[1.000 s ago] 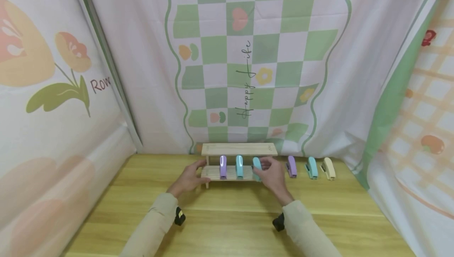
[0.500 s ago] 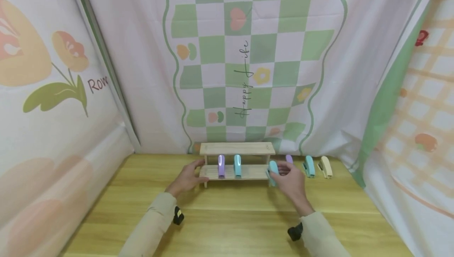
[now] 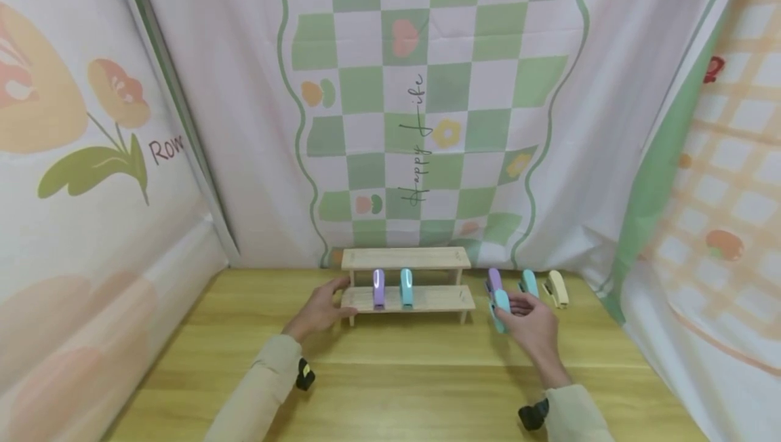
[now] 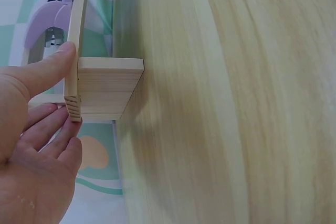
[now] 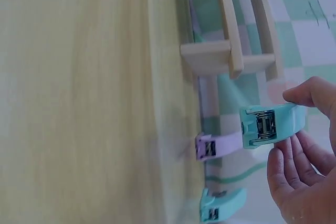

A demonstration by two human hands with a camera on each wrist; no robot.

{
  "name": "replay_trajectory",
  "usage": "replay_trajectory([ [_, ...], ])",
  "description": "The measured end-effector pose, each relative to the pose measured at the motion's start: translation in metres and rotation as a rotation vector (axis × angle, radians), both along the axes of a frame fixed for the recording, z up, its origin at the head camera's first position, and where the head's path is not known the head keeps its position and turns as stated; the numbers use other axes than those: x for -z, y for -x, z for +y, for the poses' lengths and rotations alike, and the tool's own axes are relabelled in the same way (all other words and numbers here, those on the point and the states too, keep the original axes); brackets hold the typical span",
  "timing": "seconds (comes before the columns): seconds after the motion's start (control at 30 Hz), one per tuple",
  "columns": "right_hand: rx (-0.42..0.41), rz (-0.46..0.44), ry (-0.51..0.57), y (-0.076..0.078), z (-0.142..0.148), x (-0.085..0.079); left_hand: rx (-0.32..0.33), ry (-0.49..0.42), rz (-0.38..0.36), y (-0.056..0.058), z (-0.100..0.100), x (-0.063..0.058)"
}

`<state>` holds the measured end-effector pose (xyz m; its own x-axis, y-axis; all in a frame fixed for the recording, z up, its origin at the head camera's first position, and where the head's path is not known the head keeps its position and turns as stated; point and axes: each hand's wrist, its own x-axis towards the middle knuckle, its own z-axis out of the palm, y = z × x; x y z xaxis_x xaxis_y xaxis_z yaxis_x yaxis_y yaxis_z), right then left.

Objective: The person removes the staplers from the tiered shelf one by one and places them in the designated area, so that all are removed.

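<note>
My right hand (image 3: 535,330) pinches a teal stapler (image 3: 502,311) between thumb and fingers, held above the table to the right of a two-tier wooden shelf (image 3: 405,257). In the right wrist view, the held stapler (image 5: 273,124) shows its open end with a metal spring inside. At the shelf's left end my left hand (image 3: 318,311) grips the lower board (image 4: 73,80), thumb on one face and fingers at its edge. A purple stapler (image 3: 379,289) and another teal stapler (image 3: 406,289) stand side by side on the lower tier.
On the table (image 3: 390,388) right of the shelf stand a purple stapler (image 3: 493,280), partly behind the held one, a teal stapler (image 3: 529,282) and a cream stapler (image 3: 556,289). A patterned curtain (image 3: 415,103) hangs close behind the shelf.
My right hand has lifted the teal stapler off the right part of the lower tier and carried it rightward, clear of the shelf. My left hand has kept its place.
</note>
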<state>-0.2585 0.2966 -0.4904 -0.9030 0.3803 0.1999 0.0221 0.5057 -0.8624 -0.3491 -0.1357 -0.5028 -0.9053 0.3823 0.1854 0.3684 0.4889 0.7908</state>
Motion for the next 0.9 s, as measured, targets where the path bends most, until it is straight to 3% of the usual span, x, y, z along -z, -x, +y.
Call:
replay_trajectory([
  [0.47,0.01,-0.078,-0.028,0.005,0.027,0.019,-0.016,0.008,0.008,-0.002,0.0,-0.002],
  [0.9,-0.02,-0.106,-0.034,0.009,0.031,0.022,-0.02,0.017,0.017,-0.002,0.0,-0.002],
])
